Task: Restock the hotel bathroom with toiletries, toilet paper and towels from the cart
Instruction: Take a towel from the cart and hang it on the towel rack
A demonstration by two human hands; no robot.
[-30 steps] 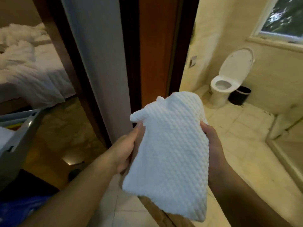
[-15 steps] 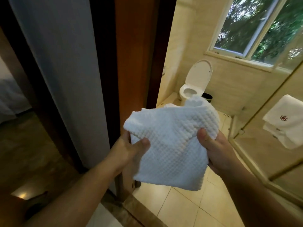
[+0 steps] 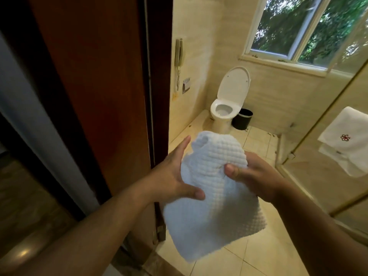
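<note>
The left hand (image 3: 171, 176) has its fingers (image 3: 184, 145) spread behind the white waffle towel (image 3: 215, 220), thumb clamped across the front. The right hand (image 3: 256, 176) pinches a bunched fold near the top. The towel hangs in the air between them, over the tiled floor (image 3: 249, 261) just inside the bathroom doorway. It looks light, soft and limp, not slippery. I'd judge it best taken by two top corners, so it drops flat for hanging.
</note>
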